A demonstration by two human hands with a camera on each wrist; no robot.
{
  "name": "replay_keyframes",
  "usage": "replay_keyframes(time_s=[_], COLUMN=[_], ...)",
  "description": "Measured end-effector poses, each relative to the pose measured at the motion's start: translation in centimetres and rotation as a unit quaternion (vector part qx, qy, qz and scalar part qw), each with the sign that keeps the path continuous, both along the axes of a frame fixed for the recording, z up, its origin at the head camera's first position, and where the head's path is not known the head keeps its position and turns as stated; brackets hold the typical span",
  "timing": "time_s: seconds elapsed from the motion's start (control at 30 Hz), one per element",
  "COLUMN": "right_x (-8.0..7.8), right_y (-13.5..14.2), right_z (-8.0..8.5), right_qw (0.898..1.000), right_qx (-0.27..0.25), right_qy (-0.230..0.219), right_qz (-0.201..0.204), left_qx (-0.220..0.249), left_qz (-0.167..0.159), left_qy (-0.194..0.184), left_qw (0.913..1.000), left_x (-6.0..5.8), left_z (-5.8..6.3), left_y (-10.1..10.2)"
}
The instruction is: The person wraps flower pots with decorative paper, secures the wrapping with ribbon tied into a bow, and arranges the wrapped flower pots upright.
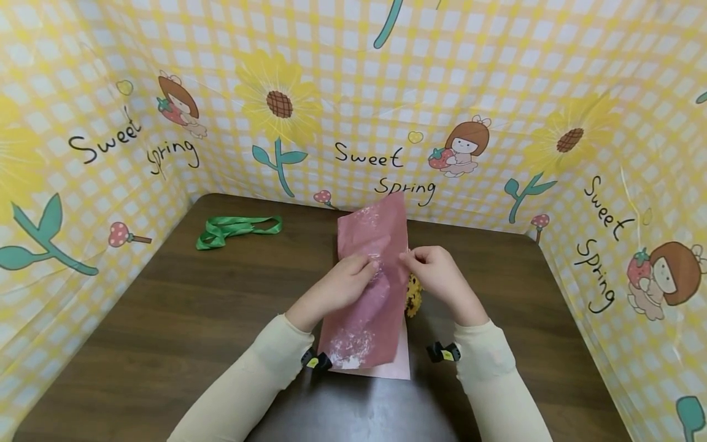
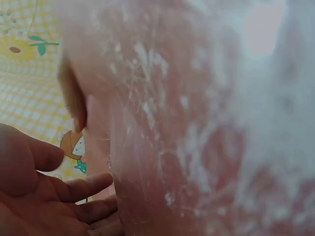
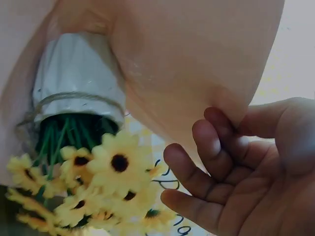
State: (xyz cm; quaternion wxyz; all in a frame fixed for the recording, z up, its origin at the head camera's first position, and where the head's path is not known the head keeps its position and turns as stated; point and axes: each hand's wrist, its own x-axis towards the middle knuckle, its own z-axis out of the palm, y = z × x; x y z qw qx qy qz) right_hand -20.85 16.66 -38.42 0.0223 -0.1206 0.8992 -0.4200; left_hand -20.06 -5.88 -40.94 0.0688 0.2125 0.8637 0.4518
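A sheet of pink wrapping paper (image 1: 364, 307), with whitish worn patches, is raised across the middle of the table. My right hand (image 1: 442, 276) pinches its right edge between thumb and forefinger. My left hand (image 1: 345, 282) lies against the sheet's near side; in the left wrist view its fingers (image 2: 93, 187) are extended and touch the paper, with a gap to the thumb. Behind the sheet is a white ribbed pot (image 3: 81, 73) with twine around it. Yellow artificial flowers (image 3: 118, 164) stick out of it, and only some of them (image 1: 413, 294) show past the paper in the head view.
A green ribbon (image 1: 237, 228) lies loosely looped at the back left of the dark wooden table (image 1: 166, 325). Pale pink paper (image 1: 400, 362) shows beneath the raised sheet. A yellow checked cloth (image 1: 342, 92) walls in the back and sides.
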Motion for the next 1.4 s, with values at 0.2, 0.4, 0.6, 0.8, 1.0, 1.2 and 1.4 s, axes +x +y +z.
replay_keyframes(time_s=[0.2,0.4,0.6,0.8,1.0,1.2,1.4], right_x=[0.1,0.2,0.2,0.0,-0.1,0.0,-0.3], right_y=[1.0,1.8,2.2,2.3,2.2,2.1,2.2], right_z=[-1.2,-2.6,-3.6,-4.4,-4.9,-4.7,-4.8], right_qw=[0.999,0.998,0.998,0.997,0.997,0.997,0.997], right_qx=[0.011,0.018,0.030,0.032,0.018,0.008,0.025], right_qy=[-0.026,-0.044,-0.043,-0.056,-0.054,-0.055,-0.059], right_qz=[-0.024,-0.038,-0.036,-0.040,-0.043,-0.044,-0.051], left_qx=[-0.049,-0.061,-0.067,-0.091,-0.129,-0.180,-0.211], left_qz=[0.001,0.009,0.007,-0.002,-0.030,-0.027,-0.033], left_qy=[0.043,0.044,0.058,0.097,0.144,0.160,0.160], left_qw=[0.9979,0.9971,0.9961,0.9911,0.9807,0.9703,0.9638], left_x=[-0.2,-0.4,-0.8,-1.0,-0.8,-0.4,-0.3], left_z=[0.0,-0.1,-0.5,-0.7,-0.8,-0.6,-0.3], left_y=[-0.1,-0.5,-0.5,-0.2,0.0,0.0,-0.3])
